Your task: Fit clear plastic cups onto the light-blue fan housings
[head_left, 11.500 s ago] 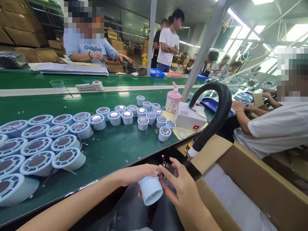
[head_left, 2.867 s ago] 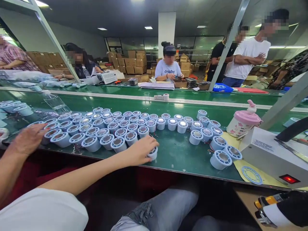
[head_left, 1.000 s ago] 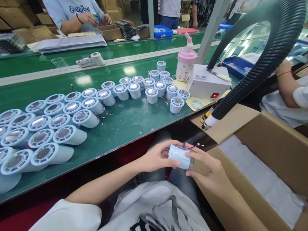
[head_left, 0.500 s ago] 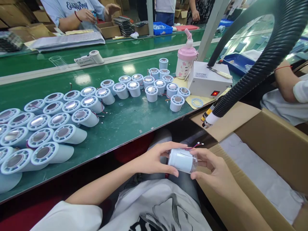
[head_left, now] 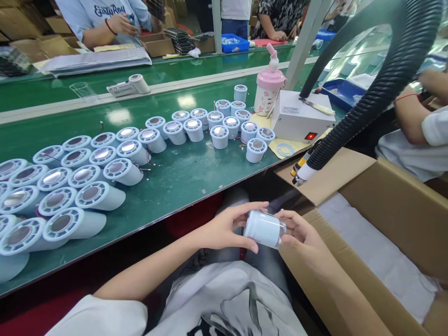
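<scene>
A light-blue cylinder (head_left: 265, 228) with a clear plastic sleeve round it lies sideways between my hands, above my lap. My left hand (head_left: 235, 227) grips its left end, thumb below and fingers above. At the other end, where the clear plastic sticks out past the blue body, the fingers and thumb of my right hand (head_left: 297, 232) close on it. Many similar light-blue cylinders (head_left: 123, 170) stand in rows on the green table (head_left: 182, 175), their ribbed round tops facing up and thin red and black wires beside some.
An open cardboard box (head_left: 409, 210) with white lining is at my right. Above it hangs a black corrugated hose (head_left: 381, 84). A white box with a lit red switch (head_left: 303, 116) and a pink-lidded bottle (head_left: 269, 88) stand on the table. Co-workers sit across and at right.
The cylinder has turned about its axis, so its wires no longer show. My right hand's fingers have shifted round the clear end.
</scene>
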Demonstrator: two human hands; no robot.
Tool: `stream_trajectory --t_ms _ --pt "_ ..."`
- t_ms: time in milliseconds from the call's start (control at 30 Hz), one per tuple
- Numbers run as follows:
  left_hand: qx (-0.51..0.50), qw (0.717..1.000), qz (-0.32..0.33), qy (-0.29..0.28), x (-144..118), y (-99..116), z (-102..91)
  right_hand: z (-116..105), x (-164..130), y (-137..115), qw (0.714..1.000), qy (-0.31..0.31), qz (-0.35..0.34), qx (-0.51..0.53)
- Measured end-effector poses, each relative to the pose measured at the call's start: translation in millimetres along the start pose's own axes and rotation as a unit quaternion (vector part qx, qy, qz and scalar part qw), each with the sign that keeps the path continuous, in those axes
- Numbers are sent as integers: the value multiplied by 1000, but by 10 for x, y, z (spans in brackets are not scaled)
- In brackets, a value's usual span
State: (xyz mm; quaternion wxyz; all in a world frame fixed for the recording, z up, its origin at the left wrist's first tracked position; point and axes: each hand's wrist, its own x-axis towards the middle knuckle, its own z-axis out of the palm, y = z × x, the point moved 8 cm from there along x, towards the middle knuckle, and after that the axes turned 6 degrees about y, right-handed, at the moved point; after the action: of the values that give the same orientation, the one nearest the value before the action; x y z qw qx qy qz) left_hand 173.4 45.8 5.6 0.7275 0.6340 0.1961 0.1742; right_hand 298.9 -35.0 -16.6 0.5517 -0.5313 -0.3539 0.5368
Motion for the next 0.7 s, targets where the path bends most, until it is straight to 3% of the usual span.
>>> stream_trajectory --t_ms 167,300,467,700 --pt "-120 988 -59 78 520 -255 -76 -322 169 261 980 154 -40 116" --pt "-109 991 -47 67 1029 -257 -2 -538 315 403 959 229 -83 146" --pt "-91 994 -37 57 1313 -188 29 -644 468 390 948 242 -103 177" --pt "-80 994 -33 66 1252 -162 -82 -615 552 350 950 218 -109 196"
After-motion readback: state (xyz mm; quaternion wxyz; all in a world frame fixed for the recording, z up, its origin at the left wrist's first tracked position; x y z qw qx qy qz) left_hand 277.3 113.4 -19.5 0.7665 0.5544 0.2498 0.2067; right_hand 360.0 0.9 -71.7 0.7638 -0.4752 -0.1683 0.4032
